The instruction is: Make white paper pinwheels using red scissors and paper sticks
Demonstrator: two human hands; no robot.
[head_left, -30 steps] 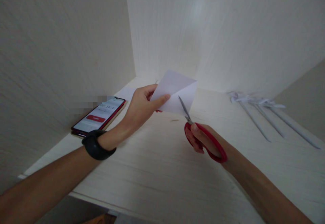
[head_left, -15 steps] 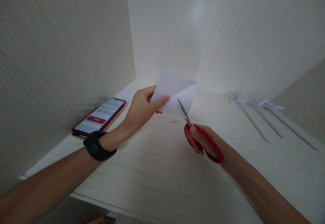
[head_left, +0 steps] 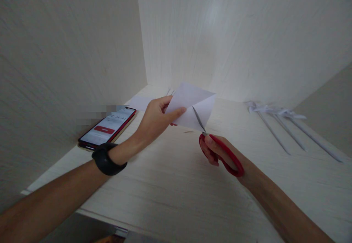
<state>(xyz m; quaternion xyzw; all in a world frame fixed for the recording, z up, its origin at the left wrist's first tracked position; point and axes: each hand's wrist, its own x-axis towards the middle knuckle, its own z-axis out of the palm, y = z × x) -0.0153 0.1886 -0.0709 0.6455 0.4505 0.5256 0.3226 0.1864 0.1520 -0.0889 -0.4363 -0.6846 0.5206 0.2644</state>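
Note:
My left hand point(head_left: 155, 120) pinches a folded white paper point(head_left: 192, 105) by its left corner and holds it up above the table. A black band sits on that wrist. My right hand point(head_left: 217, 151) grips red-handled scissors point(head_left: 220, 147). Their metal blades point up and left into the paper's lower edge, near its middle.
A phone point(head_left: 108, 127) with a lit screen lies on the pale wooden table point(head_left: 176, 184) at the left, by the wall. Several rolled white paper sticks with bows point(head_left: 280, 125) lie at the right. A flat white sheet point(head_left: 140, 101) rests in the far corner. Walls close in left and back.
The scissor blades have pushed a little further into the paper's lower edge. My left hand and the paper have shifted slightly right and down.

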